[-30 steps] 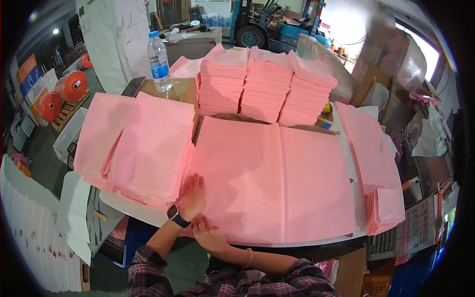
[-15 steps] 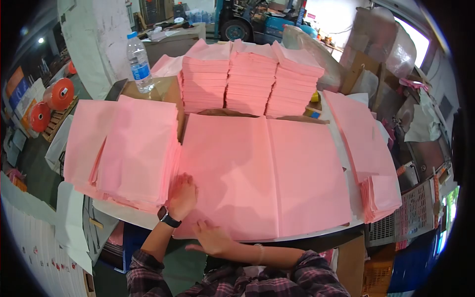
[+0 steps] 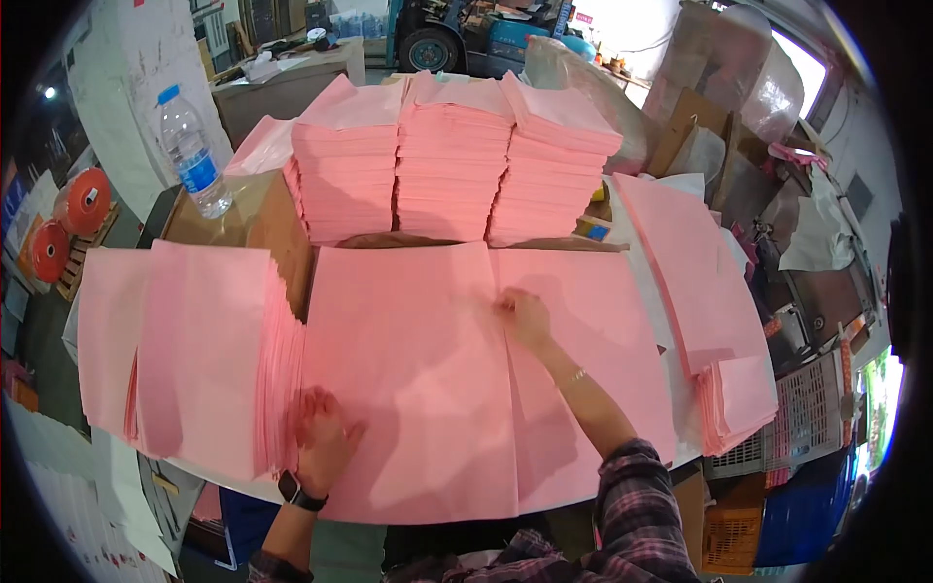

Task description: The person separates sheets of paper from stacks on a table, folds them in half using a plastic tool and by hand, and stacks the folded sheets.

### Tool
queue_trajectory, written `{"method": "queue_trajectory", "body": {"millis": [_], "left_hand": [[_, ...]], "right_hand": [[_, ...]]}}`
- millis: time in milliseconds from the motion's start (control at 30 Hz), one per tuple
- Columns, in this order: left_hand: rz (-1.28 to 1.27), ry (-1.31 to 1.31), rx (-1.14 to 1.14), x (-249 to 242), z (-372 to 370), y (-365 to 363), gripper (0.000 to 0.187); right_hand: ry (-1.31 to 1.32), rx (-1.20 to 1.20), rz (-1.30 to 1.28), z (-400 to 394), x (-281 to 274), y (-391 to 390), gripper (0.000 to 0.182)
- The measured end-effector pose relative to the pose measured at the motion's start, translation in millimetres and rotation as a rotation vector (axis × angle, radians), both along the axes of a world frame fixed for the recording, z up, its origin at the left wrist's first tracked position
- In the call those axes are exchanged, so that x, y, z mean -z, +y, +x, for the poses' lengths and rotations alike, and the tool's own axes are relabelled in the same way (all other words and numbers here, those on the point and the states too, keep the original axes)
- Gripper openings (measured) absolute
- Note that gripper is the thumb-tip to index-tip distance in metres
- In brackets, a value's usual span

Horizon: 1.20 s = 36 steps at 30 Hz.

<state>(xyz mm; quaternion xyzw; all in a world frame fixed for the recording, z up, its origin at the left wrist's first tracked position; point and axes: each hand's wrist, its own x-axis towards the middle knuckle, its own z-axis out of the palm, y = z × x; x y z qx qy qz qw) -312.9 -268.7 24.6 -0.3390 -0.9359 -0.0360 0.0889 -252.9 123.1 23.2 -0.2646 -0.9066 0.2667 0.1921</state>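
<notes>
In front of me lies a wide pink sheet [image 3: 408, 389], looking like paper or thin cloth, whose right-hand edge runs down over a second pink sheet [image 3: 593, 350]. My left hand [image 3: 326, 442], with a dark watch at its wrist, rests open at the left side of the wide sheet, beside a pink stack [image 3: 204, 350]. At the upper part of that right-hand edge, the fingers of my right hand [image 3: 527, 316] are pinched together on the sheet. Their tips are slightly blurred. Below them the edge stands a little raised and casts a shadow.
Tall piles of folded pink sheets [image 3: 452, 165] line the back of the table. A water bottle [image 3: 194, 155] stands on a cardboard box [image 3: 262, 219] at the back left. Long pink sheets [image 3: 690, 272] and a small folded bundle [image 3: 734, 403] lie at the right edge.
My right hand has gone from the sheet's near left edge up to the right-hand edge and closed on it. My left hand remains at the left side. The view has shifted.
</notes>
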Motion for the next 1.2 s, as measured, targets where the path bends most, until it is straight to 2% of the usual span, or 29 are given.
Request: {"method": "queue_trajectory", "body": {"millis": [67,167,267,300,367,400,433,500,600,667,700,733,833,900,933,1000,1200], "left_hand": [[0.01,0.016,0.019,-3,1,-2,0.072],[0.039,0.044,0.063,-7,-2,-1,0.074],[-0.006,-0.291,-0.07,-16,-5,2,0.075],[-0.013,-0.298,-0.063,-14,-7,2,0.075],[0.032,0.097,0.064,-9,-6,-2,0.066],[0.049,0.038,0.049,-11,-5,-1,0.059],[0.065,-0.022,0.027,-16,-7,3,0.052],[0.141,-0.145,0.093,-9,-17,-3,0.041],[0.152,-0.351,0.048,-9,-25,-3,0.036],[0.11,-0.081,0.139,-6,-26,-5,0.036],[0.104,-0.097,0.145,-5,-27,-4,0.036],[0.103,-0.103,0.132,-4,-27,-4,0.035],[0.092,-0.133,0.136,-7,-27,-2,0.037],[0.07,-0.16,0.155,-14,-27,-2,0.041],[0.068,-0.158,0.157,-15,-26,-2,0.041],[0.069,-0.157,0.144,-16,-26,-2,0.035],[0.052,-0.134,0.135,-29,-20,1,0.032]], "right_hand": [[0.144,0.128,0.295,-44,24,47,0.006],[0.082,0.233,0.256,-76,3,74,0.006],[0.291,0.127,0.32,-73,-2,72,0.007],[0.282,0.134,0.316,-63,-2,69,0.007],[0.308,-0.114,0.476,-23,7,56,0.011],[0.309,-0.242,0.543,5,14,46,0.013],[0.272,-0.242,0.522,39,12,29,0.013],[0.146,-0.406,0.599,115,-2,-13,0.02],[0.069,-0.709,0.407,248,6,-77,0.026],[-0.044,-0.93,0.333,301,-20,-122,0.03],[-0.094,-1.082,0.345,312,-30,-136,0.031],[-0.104,-1.076,0.328,322,-29,-142,0.031],[-0.233,-0.58,-0.147,327,-25,-137,0.033],[-0.229,-0.377,-0.258,302,-43,-140,0.035],[-0.226,-0.376,-0.259,290,-49,-143,0.035],[-0.185,-0.524,0.05,271,-56,-148,0.038],[-0.285,-0.607,0.021,258,-42,-148,0.036]]}}
